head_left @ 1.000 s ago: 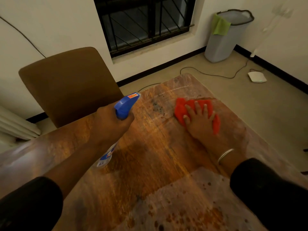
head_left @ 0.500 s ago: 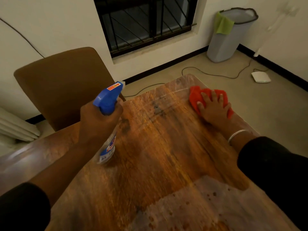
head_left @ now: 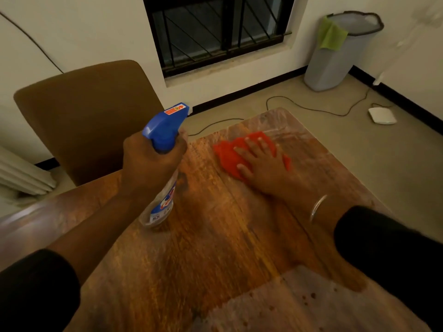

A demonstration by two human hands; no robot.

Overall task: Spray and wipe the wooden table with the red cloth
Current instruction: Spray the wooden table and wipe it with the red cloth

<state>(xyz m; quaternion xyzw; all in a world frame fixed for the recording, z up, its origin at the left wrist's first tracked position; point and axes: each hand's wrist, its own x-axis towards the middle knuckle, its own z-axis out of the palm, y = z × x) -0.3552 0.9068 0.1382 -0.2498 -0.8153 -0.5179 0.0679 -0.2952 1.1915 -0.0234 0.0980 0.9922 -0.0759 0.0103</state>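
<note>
A wooden table (head_left: 215, 248) fills the lower part of the view, its far corner shiny and streaked. My left hand (head_left: 151, 164) grips a clear spray bottle (head_left: 163, 192) with a blue trigger head, held upright above the table's left side, nozzle pointing away. My right hand (head_left: 263, 168) lies flat, fingers spread, pressing on the red cloth (head_left: 227, 154) near the far corner. Part of the cloth is hidden under the palm.
A brown chair back (head_left: 84, 111) stands at the table's far left edge. On the floor beyond are a black cable (head_left: 311, 109), a white device (head_left: 382, 115) and a grey bin (head_left: 340, 51) with a green cloth on its rim. A barred window is in the far wall.
My right hand slid the red cloth out to the far right corner and then back leftward. The left hand with the bottle shifted left, then right again.
</note>
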